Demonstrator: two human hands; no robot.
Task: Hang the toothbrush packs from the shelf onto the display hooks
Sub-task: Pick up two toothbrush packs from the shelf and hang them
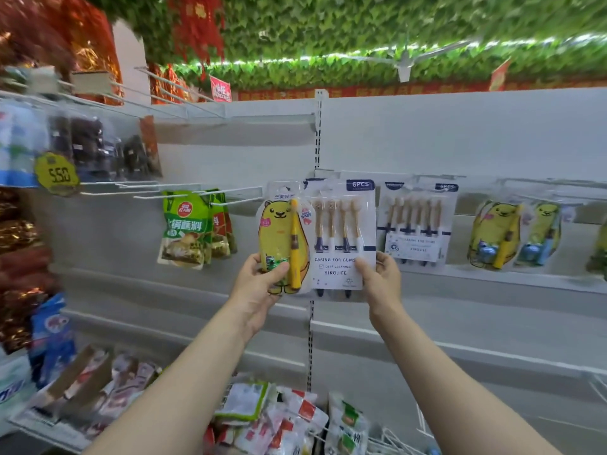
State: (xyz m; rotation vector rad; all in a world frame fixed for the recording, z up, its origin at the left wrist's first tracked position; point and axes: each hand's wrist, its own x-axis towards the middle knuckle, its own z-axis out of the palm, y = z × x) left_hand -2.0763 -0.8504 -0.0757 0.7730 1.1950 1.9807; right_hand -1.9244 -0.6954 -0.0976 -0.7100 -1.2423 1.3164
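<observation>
Holding stock, two items, both raised in front of the slotted white upright post (317, 139) of a pale shelf unit. Item one: yellow bear-shaped toothbrush pack (279, 231) in clear plastic, with one yellow brush upright along its right edge, just left of the post. The left hand (262, 280) grips its lower part, thumb on the front, fingers clamped behind. Item two: white six-piece toothbrush blister pack (343, 238), printed "6PCS" and "CARING FOR GUMS", just right of the post, its left edge overlapped by the bear pack. The right hand (382, 277) pinches its lower right corner, thumb in front, fingers clamped behind. Whether its top sits on a hook cannot be told. Hung stock, right of the post: a second six-piece blister pack (417, 221), then two more yellow bear packs (496, 234) farther right, blurred. Left of the post: white wire display hooks (147, 188), green sauce pouches (185, 228) hanging from them, and a round yellow price tag (57, 174) reading 5.50 farther left. Below the post: a heap of mixed red, white and green packets (279, 418).
</observation>
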